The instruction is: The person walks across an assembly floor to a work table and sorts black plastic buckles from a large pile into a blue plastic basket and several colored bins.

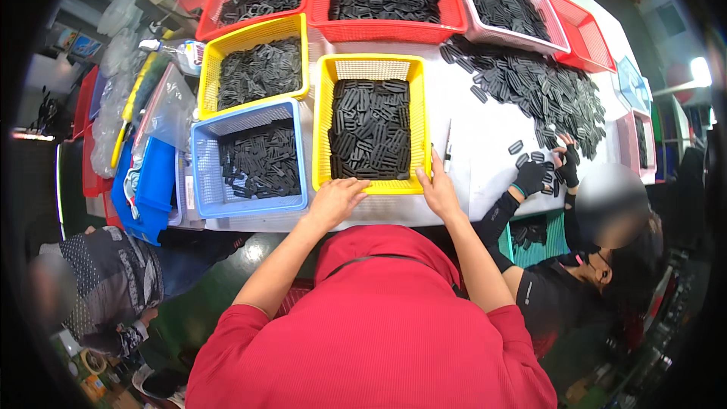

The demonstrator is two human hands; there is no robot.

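A yellow plastic basket point(371, 188) stands right in front of me on the white table, filled with black plastic slide buckles point(369, 127). My left hand point(339, 201) grips its near rim at the left, the fingers laid over the edge. At the near right corner, my right hand point(441, 189) holds the basket with the fingers along its side and the thumb on the rim. The undersides of the fingers are partly hidden. Close by on the left is a blue basket point(250, 208) of similar black pieces.
Another yellow basket point(203, 79), two red baskets point(386, 30) and a pink basket point(515, 44) hold more buckles. A loose pile of buckles point(556, 91) spreads over the table point(485, 174) at the right. A pen point(448, 136) lies nearby. A co-worker's gloved hands point(534, 176) handle buckles. Another person point(113, 273) is at left.
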